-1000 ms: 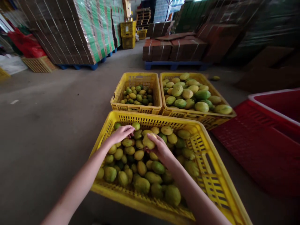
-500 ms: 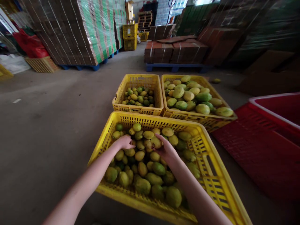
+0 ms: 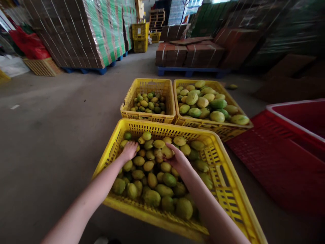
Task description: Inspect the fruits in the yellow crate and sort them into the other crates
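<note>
Green film sheathes the tall box stack (image 3: 106, 30) standing well behind the near crate (image 3: 157, 220) and to its left, while a red bin (image 3: 276, 162) sits close off its right side. 2 more yellow crates stand just behind it: the far-left crate (image 3: 149, 117), holding small fruit, and the far-right crate (image 3: 215, 126), heaped with bigger ones. Within the near crate, the right hand (image 3: 179, 158) grips a yellow-green fruit (image 3: 167, 152) a little right of the middle, thumb over its upper side; the left hand (image 3: 130, 150), towards the left wall, curls its fingers by a small yellow fruit (image 3: 138, 148), and I cannot tell whether it grasps that fruit. Picking over the pile seems the step in hand; the next move calls for lifting over the near crate's raised rim. Bare slats at its right end leave room, and grey floor stretches leftward.
</note>
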A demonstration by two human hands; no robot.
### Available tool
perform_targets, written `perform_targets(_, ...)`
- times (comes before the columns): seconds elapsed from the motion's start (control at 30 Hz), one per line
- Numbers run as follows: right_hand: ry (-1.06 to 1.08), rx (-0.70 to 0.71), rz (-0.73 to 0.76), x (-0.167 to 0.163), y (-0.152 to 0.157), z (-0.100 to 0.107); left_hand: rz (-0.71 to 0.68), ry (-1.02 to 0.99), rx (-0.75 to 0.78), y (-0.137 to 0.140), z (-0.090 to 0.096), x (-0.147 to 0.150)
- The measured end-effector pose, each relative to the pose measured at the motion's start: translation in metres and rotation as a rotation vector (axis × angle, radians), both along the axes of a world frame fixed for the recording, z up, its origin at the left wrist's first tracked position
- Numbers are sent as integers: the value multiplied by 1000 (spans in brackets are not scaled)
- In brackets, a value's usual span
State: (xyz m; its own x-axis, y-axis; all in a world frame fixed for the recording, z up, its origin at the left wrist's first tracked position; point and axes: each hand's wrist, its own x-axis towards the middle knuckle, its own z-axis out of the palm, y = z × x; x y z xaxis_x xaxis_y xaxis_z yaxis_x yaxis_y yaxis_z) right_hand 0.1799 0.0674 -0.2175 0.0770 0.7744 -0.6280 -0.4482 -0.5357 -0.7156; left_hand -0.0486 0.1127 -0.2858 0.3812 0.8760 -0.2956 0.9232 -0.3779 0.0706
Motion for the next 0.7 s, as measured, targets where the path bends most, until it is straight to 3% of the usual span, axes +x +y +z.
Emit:
perform_targets(0.2, -80, 12, 38, 3, 1, -6, 14, -15, 15, -5, 11, 11)
perform_targets(0.33, -59, 11, 12, 4, 2, -8, -27, -5, -221, -6, 15, 25)
perform_targets(0.53, -21, -10, 26, 1, 1, -8, -34, -71, -461, -45, -20, 42)
perform_targets(0.63, 7, 6, 21, 0, 1, -6, -15, -98, -447, -57, -32, 43)
perform_targets(0.7, 20, 29, 27, -1, 1, -3, -8, -148, -392, -54, -31, 41)
